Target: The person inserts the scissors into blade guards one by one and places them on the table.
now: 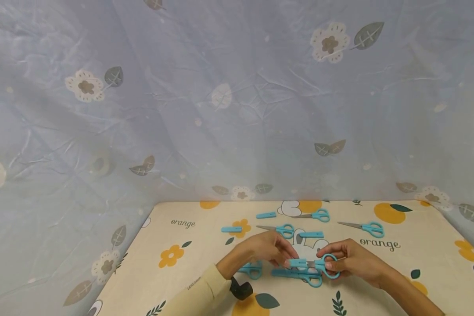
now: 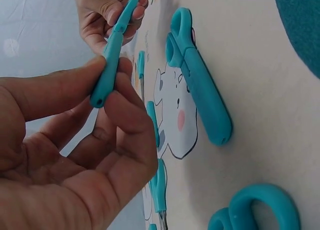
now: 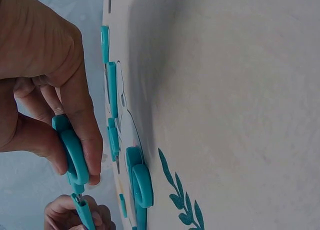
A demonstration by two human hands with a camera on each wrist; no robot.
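Between both hands, low over the table, is a pair of turquoise-handled scissors (image 1: 327,264). Its blade is partly inside a turquoise cover (image 1: 298,263), with a short stretch of metal showing between cover and handles. My left hand (image 1: 268,248) pinches the cover between thumb and fingers, plainly seen in the left wrist view. My right hand (image 1: 353,263) grips the handle loops (image 3: 75,155). Just beneath them lies a covered pair of scissors (image 2: 205,90) on the cloth. Another turquoise scissors handle (image 1: 253,270) shows beside my left wrist, partly hidden by the arm.
Farther back lie three bare-bladed scissors: one at the rear (image 1: 321,215), one in the middle (image 1: 285,230) and one at right (image 1: 373,229). Loose covers rest among them: a rear cover (image 1: 266,215), a left cover (image 1: 231,229) and a nearer cover (image 1: 312,235). A patterned curtain (image 1: 237,131) hangs behind.
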